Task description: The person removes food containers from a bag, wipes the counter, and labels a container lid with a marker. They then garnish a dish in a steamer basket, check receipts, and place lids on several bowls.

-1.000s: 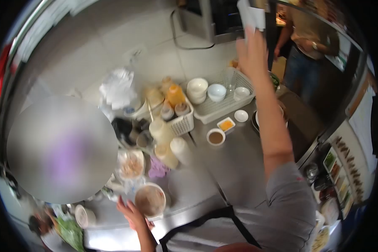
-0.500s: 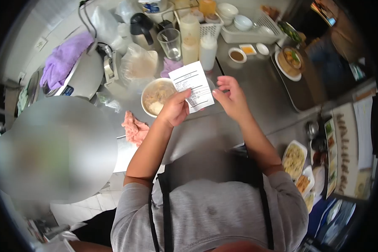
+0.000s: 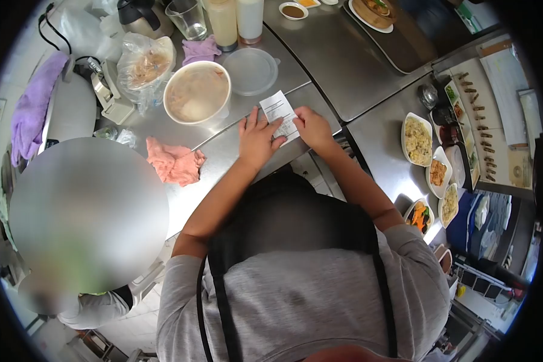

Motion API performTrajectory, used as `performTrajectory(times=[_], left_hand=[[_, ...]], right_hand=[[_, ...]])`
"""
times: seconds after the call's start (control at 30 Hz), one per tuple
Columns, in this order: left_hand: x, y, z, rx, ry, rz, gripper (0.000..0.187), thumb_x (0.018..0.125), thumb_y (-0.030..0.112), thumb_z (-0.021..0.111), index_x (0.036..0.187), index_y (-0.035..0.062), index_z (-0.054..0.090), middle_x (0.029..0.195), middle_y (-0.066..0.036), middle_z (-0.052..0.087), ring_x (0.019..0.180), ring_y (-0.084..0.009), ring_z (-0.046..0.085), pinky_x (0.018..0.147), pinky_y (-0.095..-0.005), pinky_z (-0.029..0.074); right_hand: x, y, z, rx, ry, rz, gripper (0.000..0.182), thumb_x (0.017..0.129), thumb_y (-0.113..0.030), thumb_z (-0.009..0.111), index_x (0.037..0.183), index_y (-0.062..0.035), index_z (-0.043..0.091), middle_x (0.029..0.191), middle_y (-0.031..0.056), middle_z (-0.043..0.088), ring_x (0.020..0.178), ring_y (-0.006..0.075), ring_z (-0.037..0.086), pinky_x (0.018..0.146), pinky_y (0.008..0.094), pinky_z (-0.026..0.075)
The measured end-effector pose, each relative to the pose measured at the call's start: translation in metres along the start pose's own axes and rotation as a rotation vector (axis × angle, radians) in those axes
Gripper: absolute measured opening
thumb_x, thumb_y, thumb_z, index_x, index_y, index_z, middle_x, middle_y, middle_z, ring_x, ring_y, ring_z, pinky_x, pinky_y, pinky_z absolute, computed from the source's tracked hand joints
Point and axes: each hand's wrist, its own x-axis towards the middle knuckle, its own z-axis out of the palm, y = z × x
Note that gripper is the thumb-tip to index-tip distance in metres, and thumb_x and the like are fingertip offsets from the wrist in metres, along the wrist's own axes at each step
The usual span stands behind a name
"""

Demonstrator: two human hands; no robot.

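Note:
A printed paper receipt (image 3: 276, 110) lies at the front edge of the steel counter, directly before me. My left hand (image 3: 257, 140) rests over its left side with fingers spread, the fingertips touching the paper. At the receipt's right edge, the curled fingers of my right hand (image 3: 314, 128) pinch the paper; the fingertips are partly hidden. Beyond my left hand stands a round white tub (image 3: 198, 93) of cloudy soup with a pale lump in it. A clear plastic lid (image 3: 250, 71) lies flat beside the tub.
A pink cloth (image 3: 175, 161) lies on the counter at left, below a bagged bowl (image 3: 148, 63). Squeeze bottles (image 3: 221, 21) and a glass (image 3: 188, 21) stand behind. Several dishes of food, including a noodle-like dish (image 3: 417, 139), line the right. A person's sleeve (image 3: 93, 311) shows lower left.
The receipt has come down toward me onto the counter's front edge. My left hand has spread over it, and my right hand has moved from beside it to grip its edge. The view has shifted.

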Motion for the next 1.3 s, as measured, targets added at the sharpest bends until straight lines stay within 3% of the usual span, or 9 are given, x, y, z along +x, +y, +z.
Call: performTrajectory(times=[0.1,0.3,0.5,0.7,0.8,0.9,1.03,1.13,1.3], left_hand=[[0.000,-0.002,0.001,-0.007,-0.019,-0.009,0.051,0.065,0.040,0.060,0.109,0.0154,0.051,0.111,-0.010,0.048,0.116,-0.0300,0.030,0.091,-0.0479,0.019],[0.000,-0.003,0.003,0.024,0.006,0.005,0.054,0.064,0.042,0.060,0.109,0.0140,0.051,0.106,-0.009,0.052,0.114,-0.0313,0.032,0.090,-0.0471,0.022],[0.001,-0.005,0.001,0.045,-0.027,0.019,0.063,0.062,0.045,0.060,0.114,0.0122,0.045,0.109,-0.010,0.050,0.116,-0.0311,0.029,0.090,-0.0469,0.021],[0.002,-0.003,-0.003,0.006,-0.028,0.005,0.071,0.062,0.044,0.060,0.118,0.0062,0.039,0.113,-0.014,0.047,0.116,-0.0316,0.028,0.090,-0.0468,0.020],[0.002,-0.001,-0.004,0.002,-0.042,-0.011,0.076,0.062,0.044,0.061,0.120,0.0026,0.034,0.112,-0.015,0.047,0.116,-0.0323,0.028,0.091,-0.0466,0.021],[0.003,-0.001,-0.006,0.001,-0.080,-0.026,0.079,0.061,0.046,0.061,0.121,0.0027,0.032,0.113,-0.014,0.047,0.117,-0.0314,0.026,0.092,-0.0475,0.019],[0.004,0.003,-0.011,-0.082,-0.052,-0.067,0.079,0.062,0.042,0.062,0.121,0.0008,0.031,0.116,-0.016,0.043,0.116,-0.0320,0.028,0.091,-0.0464,0.021],[0.005,0.003,-0.020,-0.207,0.038,-0.120,0.074,0.064,0.035,0.063,0.120,-0.0011,0.030,0.118,-0.019,0.040,0.113,-0.0327,0.032,0.091,-0.0440,0.024],[0.006,0.008,-0.020,-0.232,0.110,-0.186,0.067,0.067,0.026,0.061,0.119,-0.0027,0.031,0.116,-0.021,0.040,0.106,-0.0338,0.039,0.089,-0.0403,0.028]], right_hand=[[-0.008,0.010,0.003,-0.010,0.297,-0.223,0.009,0.070,-0.014,0.054,0.078,-0.0121,0.057,0.102,0.0103,0.050,0.094,0.0315,0.046,0.076,0.0408,0.037],[-0.027,-0.008,0.008,-0.366,0.222,-0.455,0.005,0.064,-0.012,0.055,0.063,-0.0173,0.057,0.109,0.0070,0.043,0.103,0.0326,0.036,0.080,0.0491,0.030],[-0.011,0.039,-0.039,-0.526,0.458,-0.162,0.004,0.064,-0.012,0.055,0.064,-0.0151,0.057,0.100,0.0084,0.048,0.095,0.0313,0.043,0.079,0.0440,0.034],[-0.018,0.009,-0.007,-0.252,0.129,-0.031,0.010,0.067,-0.016,0.054,0.069,-0.0063,0.055,0.072,0.0116,0.054,0.076,0.0289,0.051,0.068,0.0380,0.040],[-0.019,-0.007,-0.008,-0.218,0.044,-0.061,0.015,0.066,-0.018,0.054,0.072,-0.0039,0.052,0.072,0.0135,0.053,0.071,0.0291,0.052,0.065,0.0378,0.041],[-0.010,-0.011,-0.014,0.059,-0.102,0.122,0.016,0.066,-0.016,0.054,0.074,-0.0028,0.050,0.070,0.0135,0.053,0.069,0.0288,0.052,0.063,0.0366,0.042],[0.004,-0.005,-0.018,0.500,-0.255,0.272,0.028,0.070,-0.004,0.045,0.098,-0.0002,0.043,0.072,0.0133,0.055,0.055,0.0229,0.055,0.056,0.0314,0.045],[0.025,0.002,-0.033,0.409,-0.236,0.121,0.040,0.073,-0.001,0.040,0.113,-0.0058,0.037,0.074,0.0142,0.057,0.052,0.0205,0.057,0.057,0.0314,0.046],[0.071,0.003,-0.087,0.061,-0.287,0.036,0.048,0.075,-0.001,0.037,0.121,-0.0159,0.033,0.088,0.0168,0.057,0.065,0.0298,0.057,0.064,0.0362,0.046]])
